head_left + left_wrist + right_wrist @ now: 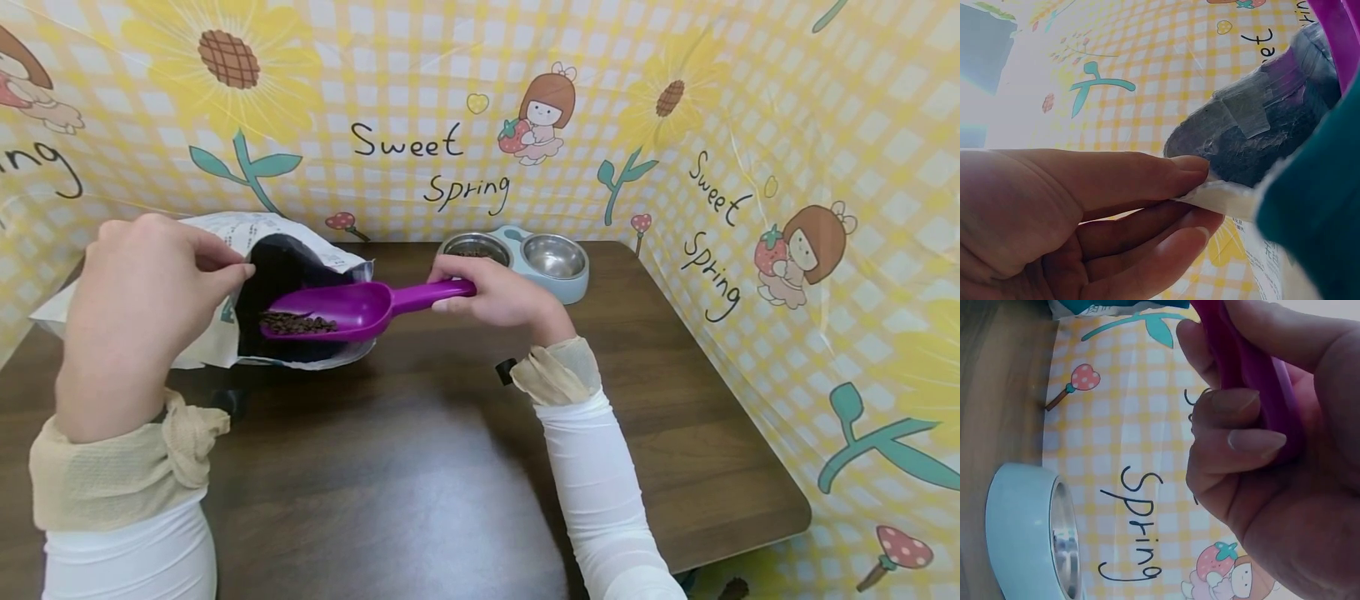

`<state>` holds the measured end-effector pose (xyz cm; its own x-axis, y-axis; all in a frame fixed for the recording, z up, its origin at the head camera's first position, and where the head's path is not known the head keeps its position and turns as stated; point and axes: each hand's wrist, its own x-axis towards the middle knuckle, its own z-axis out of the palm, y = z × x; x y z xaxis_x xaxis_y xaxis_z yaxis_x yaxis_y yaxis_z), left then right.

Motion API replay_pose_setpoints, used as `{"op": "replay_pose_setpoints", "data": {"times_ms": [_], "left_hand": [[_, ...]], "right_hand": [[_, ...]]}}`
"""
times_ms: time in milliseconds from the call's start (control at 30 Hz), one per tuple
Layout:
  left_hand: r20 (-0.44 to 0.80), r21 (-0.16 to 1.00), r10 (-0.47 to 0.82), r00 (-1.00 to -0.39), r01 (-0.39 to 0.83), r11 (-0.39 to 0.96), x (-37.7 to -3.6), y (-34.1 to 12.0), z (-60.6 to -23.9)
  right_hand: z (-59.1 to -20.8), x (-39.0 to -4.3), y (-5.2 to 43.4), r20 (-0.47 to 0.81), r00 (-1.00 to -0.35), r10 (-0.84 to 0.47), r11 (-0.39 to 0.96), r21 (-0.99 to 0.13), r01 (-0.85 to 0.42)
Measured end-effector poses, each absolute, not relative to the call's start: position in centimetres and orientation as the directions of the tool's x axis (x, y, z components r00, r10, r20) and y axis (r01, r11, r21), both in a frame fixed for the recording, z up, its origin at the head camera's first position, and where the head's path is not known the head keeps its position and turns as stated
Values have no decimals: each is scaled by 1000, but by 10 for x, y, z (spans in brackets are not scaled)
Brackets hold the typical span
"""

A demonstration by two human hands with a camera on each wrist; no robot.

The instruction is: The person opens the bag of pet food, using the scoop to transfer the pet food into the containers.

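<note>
My right hand (491, 292) grips the handle of a purple scoop (367, 310), fingers curled round it in the right wrist view. Brown kibble (298, 322) lies in the scoop's bowl, which sits at the mouth of a white bag (217, 223) with a dark inside. At the near side of that opening, my left hand (142, 308) pinches the bag's edge between thumb and fingers. The left wrist view shows the pinched rim (1225, 199) and the bag's silvery lining (1235, 125). The bag lies on its side, its mouth facing right.
Behind my right hand stands a pale blue double pet feeder (573, 287) with two metal bowls; the left one holds some kibble, partly hidden by the hand. Everything rests on a dark wooden table (420, 467). A yellow checked cloth (405, 75) hangs behind and at the right.
</note>
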<state>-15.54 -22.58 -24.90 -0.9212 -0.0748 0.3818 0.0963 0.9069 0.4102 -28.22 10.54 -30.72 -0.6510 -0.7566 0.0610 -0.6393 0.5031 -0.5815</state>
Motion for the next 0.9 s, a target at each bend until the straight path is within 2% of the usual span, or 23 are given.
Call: {"op": "replay_pose_setpoints", "data": {"times_ms": [100,367,700,900], "left_hand": [[383,412,-74,-921,98,906,-155,-226,-249],[398,396,-58,-916,114,911,-157,-227,-250],[395,398,-60,-917,113,910,-157,-228,-250],[393,403,-65,-917,108,909,-157,-227,-249]], "right_hand": [[-309,-286,109,65,-641,-764,486,-595,-640],[-305,-287,129,57,-677,-733,490,-647,-585],[-300,-288,154,28,-681,-732,490,-673,-554],[-295,-288,177,17,-712,-702,506,-692,-515]]}}
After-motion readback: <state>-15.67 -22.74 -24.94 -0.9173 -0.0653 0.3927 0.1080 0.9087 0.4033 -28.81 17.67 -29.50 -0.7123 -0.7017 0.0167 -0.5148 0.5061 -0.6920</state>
